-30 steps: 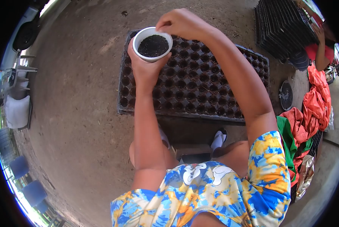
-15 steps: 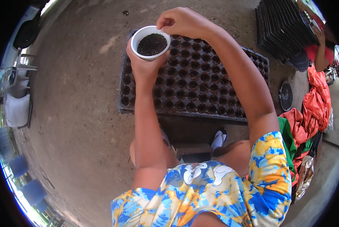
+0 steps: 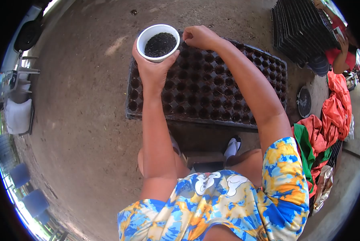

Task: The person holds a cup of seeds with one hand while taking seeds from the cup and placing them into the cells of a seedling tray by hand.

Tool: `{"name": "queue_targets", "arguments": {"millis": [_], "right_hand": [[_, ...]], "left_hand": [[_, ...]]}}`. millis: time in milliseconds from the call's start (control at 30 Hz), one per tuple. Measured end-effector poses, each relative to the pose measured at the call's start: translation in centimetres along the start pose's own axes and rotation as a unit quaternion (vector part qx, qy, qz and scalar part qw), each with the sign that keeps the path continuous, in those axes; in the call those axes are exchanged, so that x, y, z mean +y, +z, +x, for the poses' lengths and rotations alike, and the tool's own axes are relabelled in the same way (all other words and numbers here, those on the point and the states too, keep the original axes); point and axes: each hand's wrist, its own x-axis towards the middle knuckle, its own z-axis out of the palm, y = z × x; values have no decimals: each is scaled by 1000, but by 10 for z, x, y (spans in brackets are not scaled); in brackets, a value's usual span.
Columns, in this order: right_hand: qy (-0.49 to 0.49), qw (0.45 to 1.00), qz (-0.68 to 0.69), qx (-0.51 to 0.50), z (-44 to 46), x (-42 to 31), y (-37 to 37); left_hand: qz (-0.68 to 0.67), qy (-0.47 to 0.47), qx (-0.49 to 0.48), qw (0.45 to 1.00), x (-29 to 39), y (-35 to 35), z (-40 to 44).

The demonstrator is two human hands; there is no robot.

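A white cup point(image 3: 149, 33) is gripped in my left hand point(image 3: 152, 73), with its open mouth facing up toward me. Small black grains that look like seeds point(image 3: 160, 45) partly fill it. Just right of the rim, my right hand point(image 3: 200, 38) has its fingertips pinched together, apart from the cup. Whatever may be between those fingertips is too small to see. Below both hands lies a black seedling tray point(image 3: 188, 117) with rows of round cells holding dark soil. The cup and my right forearm cover part of it.
At the upper right stands a tall stack of black trays point(image 3: 298, 30), with another person point(image 3: 340, 56) beside it. A round black lid-like disc point(image 3: 304, 101) is on the ground near red cloth point(image 3: 335, 104) and green cloth point(image 3: 304, 142). Chairs point(image 3: 19, 114) line the left side.
My right hand has moved from above the cup's rim to the right and down, over the tray. The cup has shifted slightly up and left in my left hand.
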Motion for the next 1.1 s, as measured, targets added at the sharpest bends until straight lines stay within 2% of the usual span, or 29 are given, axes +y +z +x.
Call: {"name": "queue_targets", "arguments": {"millis": [33, 133, 233, 267, 367, 433, 467, 500, 567, 667, 767, 833, 900, 1000, 1100], "right_hand": [[3, 1000, -8, -5, -1, -2, -2], [-20, 994, 12, -103, -7, -5, -5], [-35, 995, 1, -92, -13, -13, -14], [-59, 997, -36, -45, -14, -15, -22], [-83, 989, 75, 98, -18, -45, -43], [-148, 988, 21, 47, -26, -80, -53], [-200, 979, -11, 28, -25, -86, -45], [-160, 978, -120, -64, -26, -105, -45], [-199, 968, -154, -10, -27, -103, -23], [-185, 963, -180, -78, -19, -111, -26], [-157, 984, -35, -71, -17, -102, -38], [-196, 978, 73, 3, -21, -90, -51], [-129, 974, 188, 9, -19, -68, -52], [-59, 967, 246, -39, -19, -36, -41], [15, 984, 172, -52, -20, -18, -13]], "left_hand": [[5, 3, 1, 1000, -1, 0, 0], [1, 2, -2, 1000, -2, -2, 2], [-5, -9, 0, 1000, -1, -1, 1], [8, -1, -2, 1000, 0, 0, 1], [35, 14, -15, 999, -1, 2, 1], [34, 11, -34, 999, -5, 6, 0], [83, 22, -37, 996, -7, 8, -2], [87, 28, -41, 995, -6, 9, -3], [95, 40, -48, 994, -6, 10, -5], [45, 25, -65, 997, -10, 10, -2], [29, 2, -57, 998, -3, 8, 0], [27, -1, -37, 999, -1, 4, 1], [11, 8, -14, 1000, -1, 0, 2], [8, 12, 2, 1000, 1, -5, 4], [-2, 11, 14, 1000, 4, -4, 2]]}}
